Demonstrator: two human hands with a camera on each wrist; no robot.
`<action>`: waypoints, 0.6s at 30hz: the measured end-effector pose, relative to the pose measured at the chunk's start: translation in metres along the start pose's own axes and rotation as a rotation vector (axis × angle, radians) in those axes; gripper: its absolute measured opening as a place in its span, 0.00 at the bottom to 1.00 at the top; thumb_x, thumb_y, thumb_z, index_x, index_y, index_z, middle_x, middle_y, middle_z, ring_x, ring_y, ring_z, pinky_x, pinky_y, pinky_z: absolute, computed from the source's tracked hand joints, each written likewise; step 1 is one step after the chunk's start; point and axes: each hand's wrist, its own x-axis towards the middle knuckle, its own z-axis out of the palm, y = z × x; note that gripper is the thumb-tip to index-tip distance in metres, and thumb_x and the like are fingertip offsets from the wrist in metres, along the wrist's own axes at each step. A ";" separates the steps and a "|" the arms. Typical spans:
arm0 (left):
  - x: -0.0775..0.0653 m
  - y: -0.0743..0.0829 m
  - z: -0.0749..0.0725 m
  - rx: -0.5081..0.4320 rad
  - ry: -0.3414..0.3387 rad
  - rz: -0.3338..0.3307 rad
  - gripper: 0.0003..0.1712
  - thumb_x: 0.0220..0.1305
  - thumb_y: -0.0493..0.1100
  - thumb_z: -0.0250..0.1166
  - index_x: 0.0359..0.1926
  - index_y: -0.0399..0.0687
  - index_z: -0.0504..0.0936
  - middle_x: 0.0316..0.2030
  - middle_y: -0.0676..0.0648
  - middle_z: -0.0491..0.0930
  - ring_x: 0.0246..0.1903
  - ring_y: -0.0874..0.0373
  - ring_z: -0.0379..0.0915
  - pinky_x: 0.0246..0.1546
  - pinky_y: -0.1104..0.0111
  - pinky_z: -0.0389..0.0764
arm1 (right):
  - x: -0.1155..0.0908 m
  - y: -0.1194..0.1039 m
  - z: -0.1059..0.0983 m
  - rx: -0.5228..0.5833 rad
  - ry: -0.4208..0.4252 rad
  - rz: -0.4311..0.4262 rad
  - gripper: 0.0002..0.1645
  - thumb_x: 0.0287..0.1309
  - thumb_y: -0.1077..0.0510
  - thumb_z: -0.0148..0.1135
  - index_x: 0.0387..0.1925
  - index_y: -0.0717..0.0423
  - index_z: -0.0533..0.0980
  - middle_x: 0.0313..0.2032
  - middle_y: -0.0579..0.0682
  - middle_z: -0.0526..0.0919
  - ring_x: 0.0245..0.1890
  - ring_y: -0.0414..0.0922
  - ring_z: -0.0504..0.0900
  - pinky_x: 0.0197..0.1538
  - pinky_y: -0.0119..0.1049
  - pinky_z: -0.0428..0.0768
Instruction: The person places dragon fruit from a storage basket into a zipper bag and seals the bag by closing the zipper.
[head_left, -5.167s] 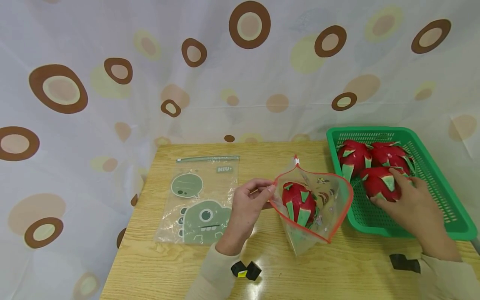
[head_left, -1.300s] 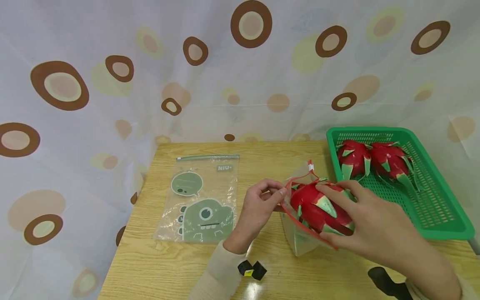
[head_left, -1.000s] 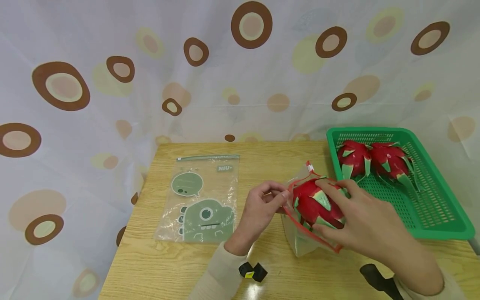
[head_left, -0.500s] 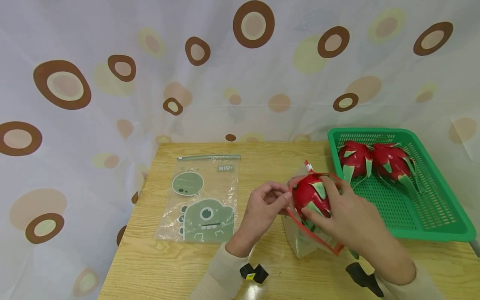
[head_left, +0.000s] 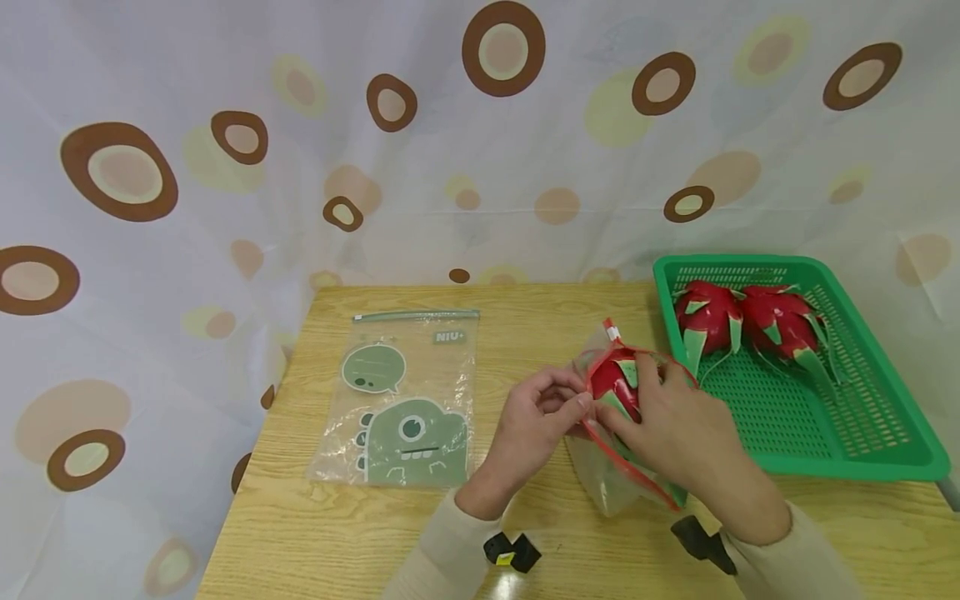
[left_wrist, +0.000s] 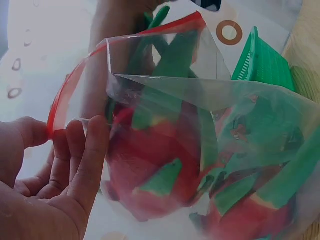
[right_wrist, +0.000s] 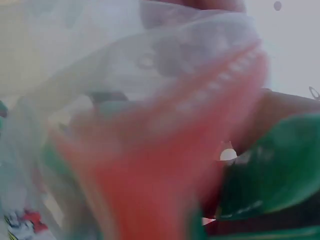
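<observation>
My left hand (head_left: 528, 429) pinches the red zipper edge of a clear zip bag (head_left: 606, 483) between thumb and fingertips. Held by my right hand (head_left: 686, 425), a red dragon fruit (head_left: 617, 385) with green scales is inside the bag's mouth. In the left wrist view this dragon fruit (left_wrist: 145, 170) shows through the plastic, upright, its long green leaves reaching the red rim. Lower in the bag sits a second dragon fruit (left_wrist: 245, 217). The blurred red zipper strip (right_wrist: 150, 165) fills much of the right wrist view and hides most of the right fingers.
A green plastic basket (head_left: 892, 454) at the right holds two dragon fruits (head_left: 783, 325). Another zip bag (head_left: 416, 437) with a green monster print lies flat on the wooden table (head_left: 285, 525) at the left. A dotted curtain (head_left: 480, 242) hangs behind.
My right hand has carried the dragon fruit from the basket to the bag, then moved left and down with it into the mouth. My left hand keeps pinching the rim, slightly further right.
</observation>
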 end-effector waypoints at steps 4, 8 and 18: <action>-0.001 -0.002 0.003 0.028 -0.019 -0.006 0.11 0.66 0.39 0.65 0.45 0.37 0.79 0.35 0.48 0.80 0.32 0.66 0.80 0.34 0.73 0.85 | 0.004 0.002 0.008 0.007 0.022 0.014 0.45 0.63 0.37 0.56 0.64 0.69 0.62 0.45 0.73 0.77 0.22 0.56 0.77 0.17 0.47 0.74; -0.002 -0.002 0.006 0.026 -0.026 -0.012 0.11 0.65 0.38 0.65 0.44 0.35 0.79 0.34 0.49 0.79 0.31 0.67 0.80 0.32 0.74 0.85 | 0.009 0.003 0.013 0.012 0.044 0.016 0.40 0.64 0.39 0.54 0.61 0.69 0.63 0.42 0.73 0.78 0.21 0.56 0.76 0.17 0.48 0.75; -0.004 0.002 0.009 0.015 -0.044 -0.057 0.10 0.64 0.34 0.65 0.42 0.31 0.76 0.32 0.53 0.78 0.32 0.68 0.80 0.32 0.79 0.81 | 0.020 0.003 0.021 0.105 0.033 -0.022 0.31 0.68 0.50 0.52 0.59 0.72 0.61 0.47 0.75 0.70 0.20 0.54 0.73 0.19 0.46 0.75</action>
